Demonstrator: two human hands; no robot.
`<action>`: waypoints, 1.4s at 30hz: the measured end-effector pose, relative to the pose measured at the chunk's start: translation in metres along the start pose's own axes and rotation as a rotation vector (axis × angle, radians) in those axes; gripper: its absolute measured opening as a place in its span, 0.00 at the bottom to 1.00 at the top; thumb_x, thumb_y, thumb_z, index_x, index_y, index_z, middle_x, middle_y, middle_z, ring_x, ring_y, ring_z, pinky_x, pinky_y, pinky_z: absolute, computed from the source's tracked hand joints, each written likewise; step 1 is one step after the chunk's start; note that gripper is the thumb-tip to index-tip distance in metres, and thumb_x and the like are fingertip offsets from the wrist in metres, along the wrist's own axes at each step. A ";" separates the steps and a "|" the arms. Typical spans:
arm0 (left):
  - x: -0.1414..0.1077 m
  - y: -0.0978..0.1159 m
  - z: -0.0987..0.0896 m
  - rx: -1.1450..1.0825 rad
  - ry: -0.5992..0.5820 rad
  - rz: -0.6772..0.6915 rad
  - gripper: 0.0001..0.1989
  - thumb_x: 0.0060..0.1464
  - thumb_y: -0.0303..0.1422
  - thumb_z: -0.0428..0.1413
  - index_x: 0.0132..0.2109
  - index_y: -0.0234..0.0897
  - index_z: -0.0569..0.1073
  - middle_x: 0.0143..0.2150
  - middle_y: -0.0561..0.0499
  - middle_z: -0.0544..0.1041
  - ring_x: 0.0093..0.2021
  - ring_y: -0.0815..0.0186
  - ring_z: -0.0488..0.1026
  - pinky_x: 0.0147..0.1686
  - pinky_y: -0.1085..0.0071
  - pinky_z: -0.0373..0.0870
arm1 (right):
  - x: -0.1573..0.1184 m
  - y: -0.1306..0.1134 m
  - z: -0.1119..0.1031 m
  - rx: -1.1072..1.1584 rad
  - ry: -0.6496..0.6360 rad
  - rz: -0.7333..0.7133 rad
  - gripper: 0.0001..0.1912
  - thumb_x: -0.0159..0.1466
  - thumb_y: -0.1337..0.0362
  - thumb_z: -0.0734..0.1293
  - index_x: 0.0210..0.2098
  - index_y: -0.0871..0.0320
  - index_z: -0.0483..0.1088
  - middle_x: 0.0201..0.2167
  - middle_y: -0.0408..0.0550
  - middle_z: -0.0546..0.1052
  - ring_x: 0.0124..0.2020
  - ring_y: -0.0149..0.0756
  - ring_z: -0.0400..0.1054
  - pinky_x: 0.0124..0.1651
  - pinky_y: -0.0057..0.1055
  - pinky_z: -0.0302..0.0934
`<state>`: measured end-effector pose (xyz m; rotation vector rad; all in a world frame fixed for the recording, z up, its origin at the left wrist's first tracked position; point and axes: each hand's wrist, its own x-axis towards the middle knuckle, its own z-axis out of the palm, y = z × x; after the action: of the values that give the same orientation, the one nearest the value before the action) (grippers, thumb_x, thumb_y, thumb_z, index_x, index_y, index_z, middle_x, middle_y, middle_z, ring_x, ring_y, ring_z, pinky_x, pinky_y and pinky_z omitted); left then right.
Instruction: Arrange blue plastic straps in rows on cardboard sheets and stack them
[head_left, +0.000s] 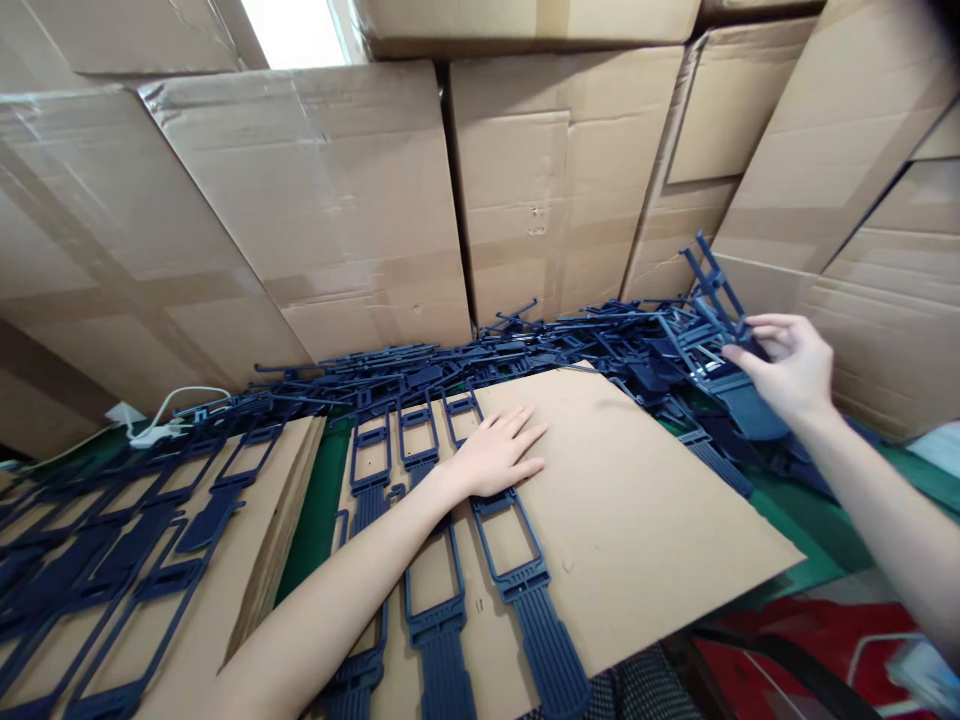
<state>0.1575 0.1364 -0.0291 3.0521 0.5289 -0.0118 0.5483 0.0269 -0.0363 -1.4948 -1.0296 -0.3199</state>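
In the right grip (795,370), clamped between thumb and fingers: a dark blue plastic frame (724,282), raised at a tilt over the right end of a long, tangled pile (525,345) of similar pieces. Hard to tell apart, at its lower end, from the pieces just below and behind. At the left grip (496,452), palm down and fingers spread apart, laid across the rightmost frame (551,640) and onto the bare part of a cardboard sheet (660,520). On the same sheet, side by side to the left: a middle frame (442,660) and a left frame (369,505), both partly hidden under the left forearm. Ribbed ends of the middle and rightmost ones toward the near edge. Farther left, past a strip of green surface (315,520): a stack of cardboard (232,560), with more dark blue frames (199,525) in a row on top. Just beyond that stack, a white cable (154,435). Behind the pile, large taped boxes (337,180), stacked and standing close together.
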 end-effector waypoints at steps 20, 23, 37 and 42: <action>-0.001 0.001 0.001 0.006 0.025 -0.023 0.30 0.63 0.49 0.38 0.65 0.39 0.56 0.69 0.40 0.48 0.68 0.57 0.47 0.63 0.56 0.45 | 0.112 -0.005 0.033 -0.825 -0.464 -0.326 0.18 0.53 0.74 0.66 0.44 0.68 0.69 0.39 0.62 0.75 0.34 0.40 0.65 0.40 0.36 0.51; 0.000 0.001 0.002 0.002 0.032 -0.018 0.29 0.63 0.48 0.38 0.65 0.38 0.56 0.69 0.40 0.48 0.68 0.55 0.47 0.63 0.55 0.45 | 0.113 -0.012 0.024 -0.836 -0.379 -0.332 0.17 0.55 0.74 0.65 0.45 0.69 0.68 0.42 0.64 0.74 0.41 0.44 0.65 0.43 0.38 0.51; 0.001 0.003 -0.002 0.026 0.022 -0.020 0.30 0.63 0.48 0.39 0.65 0.36 0.56 0.69 0.38 0.49 0.67 0.52 0.51 0.62 0.57 0.48 | -0.009 -0.134 0.053 0.478 -0.368 0.306 0.18 0.47 0.63 0.74 0.33 0.55 0.64 0.25 0.40 0.71 0.21 0.29 0.65 0.26 0.31 0.61; 0.002 0.001 0.001 0.033 0.017 -0.025 0.32 0.63 0.48 0.38 0.65 0.32 0.55 0.68 0.38 0.50 0.68 0.53 0.47 0.63 0.57 0.44 | -0.041 -0.129 0.074 0.461 -0.534 0.331 0.22 0.45 0.58 0.76 0.35 0.57 0.64 0.27 0.42 0.72 0.22 0.32 0.69 0.20 0.27 0.61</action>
<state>0.1593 0.1357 -0.0300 3.0807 0.5731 0.0043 0.4030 0.0606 0.0024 -1.3144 -1.1445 0.5492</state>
